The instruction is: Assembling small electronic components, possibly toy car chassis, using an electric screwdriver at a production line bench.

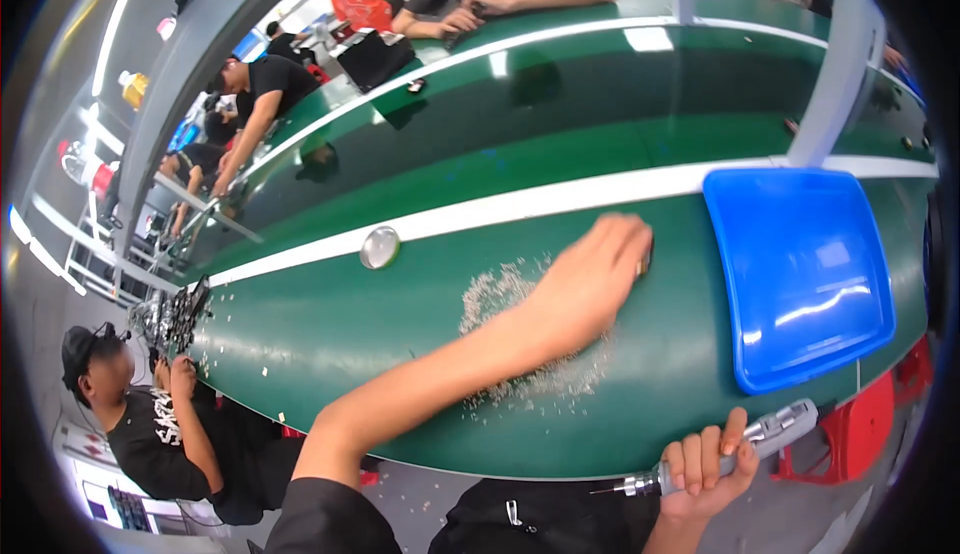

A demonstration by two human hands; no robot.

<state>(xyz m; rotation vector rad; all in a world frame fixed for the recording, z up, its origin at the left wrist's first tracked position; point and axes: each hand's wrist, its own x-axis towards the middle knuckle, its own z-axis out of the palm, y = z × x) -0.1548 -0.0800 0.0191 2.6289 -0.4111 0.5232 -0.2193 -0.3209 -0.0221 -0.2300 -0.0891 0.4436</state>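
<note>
My left hand (pixel 600 269) reaches over the green table (pixel 310 304), slightly blurred, its fingers curled downward. A small dark piece (pixel 645 257) shows at its fingertips, too little of it visible to name. Beneath and around my left forearm lies a loose spread of tiny silvery bits (pixel 495 294) that look like small screws; the arm hides part of them. My right hand (pixel 705 464) is wrapped round a grey electric screwdriver (pixel 780 429) just off the table's near edge. The screwdriver's thin bit points left, over my lap.
A blue plastic tray (pixel 800 274) lies at the right. A small round metal dish (pixel 380 247) sits by the white rail (pixel 480 216). Beyond runs a dark green conveyor (pixel 560 104). Dark parts (pixel 175 319) are heaped at the far left beside a seated person (pixel 150 434). Red stools (pixel 850 434) stand at right.
</note>
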